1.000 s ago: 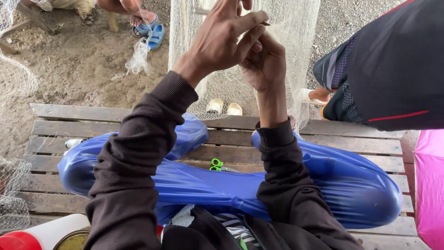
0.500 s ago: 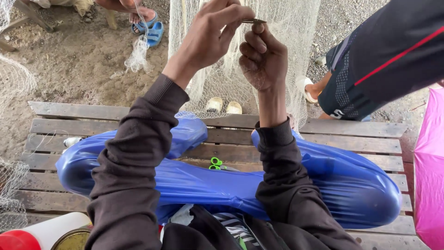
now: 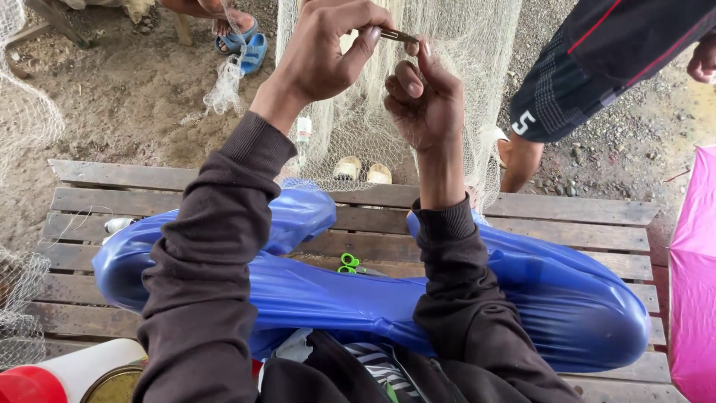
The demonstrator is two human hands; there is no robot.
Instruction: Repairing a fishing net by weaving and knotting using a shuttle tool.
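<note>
Left hand [image 3: 328,52] raised, fingers pinched on a thin netting needle [image 3: 397,34]; right hand [image 3: 425,101] just beside it, fingers curled narrow against the pale net [image 3: 462,67], grip on the mesh not discernible; net hangs beyond the far edge of the slatted surface [image 3: 567,209]; green scissors [image 3: 347,263] lie mid-surface, untouched; mending appears under way; finished portion cannot be told.

Slatted wooden platform [image 3: 582,213] on gravelly dirt ground [image 3: 112,97].
</note>
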